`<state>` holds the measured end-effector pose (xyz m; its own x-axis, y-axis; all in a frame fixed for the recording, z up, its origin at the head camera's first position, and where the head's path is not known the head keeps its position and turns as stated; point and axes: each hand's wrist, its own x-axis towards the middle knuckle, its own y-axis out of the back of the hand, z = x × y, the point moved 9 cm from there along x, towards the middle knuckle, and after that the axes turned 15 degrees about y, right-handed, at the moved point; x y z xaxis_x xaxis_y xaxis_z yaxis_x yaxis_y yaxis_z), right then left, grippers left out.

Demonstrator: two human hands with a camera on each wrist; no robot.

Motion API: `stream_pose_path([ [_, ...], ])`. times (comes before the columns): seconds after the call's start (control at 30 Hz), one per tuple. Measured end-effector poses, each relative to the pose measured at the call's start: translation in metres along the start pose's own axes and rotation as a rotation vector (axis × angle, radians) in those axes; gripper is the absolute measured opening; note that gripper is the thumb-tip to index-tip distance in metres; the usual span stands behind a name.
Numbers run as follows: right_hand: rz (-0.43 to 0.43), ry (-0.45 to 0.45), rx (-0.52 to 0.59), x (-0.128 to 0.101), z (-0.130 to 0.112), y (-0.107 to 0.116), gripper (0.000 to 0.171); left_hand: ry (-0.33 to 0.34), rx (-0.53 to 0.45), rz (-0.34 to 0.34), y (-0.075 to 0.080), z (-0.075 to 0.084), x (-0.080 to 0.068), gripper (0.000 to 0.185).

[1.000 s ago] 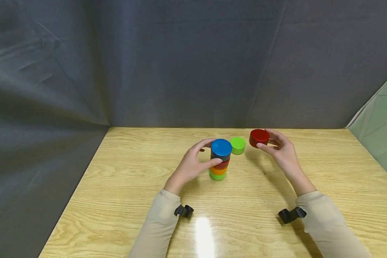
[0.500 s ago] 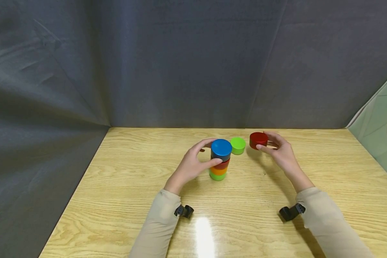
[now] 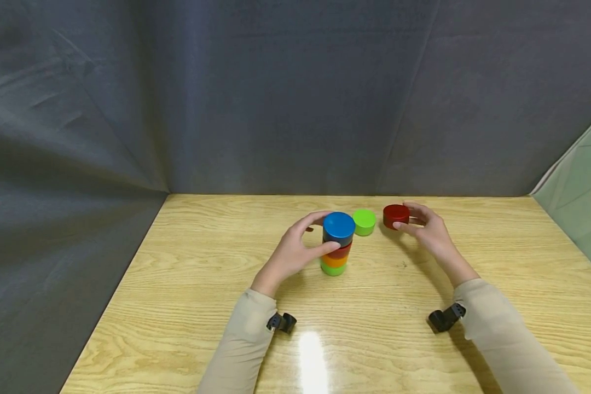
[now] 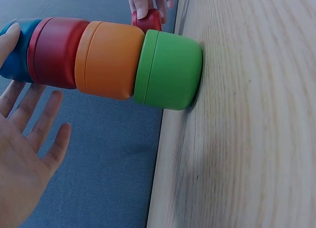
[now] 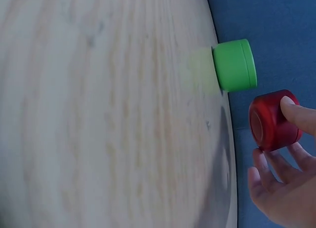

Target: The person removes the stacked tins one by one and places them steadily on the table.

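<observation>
A stack of round lidded tins stands on the table. From the top come a blue tin (image 3: pixel 339 227), a dark red tin (image 4: pixel 58 53), an orange tin (image 4: pixel 111 59) and a green tin (image 4: pixel 170 70). My left hand (image 3: pixel 293 253) has its thumb and fingers around the blue tin, which sits on the red one. To the right, my right hand (image 3: pixel 432 232) pinches another red tin (image 5: pixel 274 120) between thumb and fingers. Its underside shows in the right wrist view, held above the tabletop. A second green tin (image 3: pixel 364 222) rests on the table between the stack and that red tin.
The wooden table (image 3: pixel 187 306) ends at a dark grey cloth backdrop (image 3: pixel 295 109) behind the tins. Black wrist cameras hang from both sleeves. A patterned green panel (image 3: pixel 586 180) is at the far right.
My right hand has lowered the red tin slightly toward the table beside the second green tin. The left hand and the stack look the same.
</observation>
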<state>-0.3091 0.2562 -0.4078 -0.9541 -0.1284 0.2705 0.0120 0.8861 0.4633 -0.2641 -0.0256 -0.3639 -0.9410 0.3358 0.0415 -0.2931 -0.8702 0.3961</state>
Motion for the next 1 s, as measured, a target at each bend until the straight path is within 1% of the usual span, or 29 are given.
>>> stream_pose_path([
  [0.2,-0.022,-0.037,0.001,0.001,0.008,-0.002,0.070,0.045,0.012,-0.006,-0.001,0.002,0.000,0.061],
  [0.33,-0.037,-0.024,-0.002,0.004,0.010,-0.004,0.067,0.053,0.011,-0.007,-0.001,0.002,-0.001,0.061],
  [0.5,-0.062,-0.025,-0.004,0.007,0.013,-0.007,0.065,0.034,0.016,-0.005,-0.001,0.000,0.000,0.059],
  [0.67,-0.083,-0.036,0.004,0.009,0.016,-0.010,0.067,0.005,0.010,-0.001,-0.001,0.000,0.001,0.059],
  [1.0,-0.120,-0.034,0.031,0.010,0.021,-0.014,0.066,0.000,0.007,-0.011,-0.003,0.000,0.001,0.060],
])
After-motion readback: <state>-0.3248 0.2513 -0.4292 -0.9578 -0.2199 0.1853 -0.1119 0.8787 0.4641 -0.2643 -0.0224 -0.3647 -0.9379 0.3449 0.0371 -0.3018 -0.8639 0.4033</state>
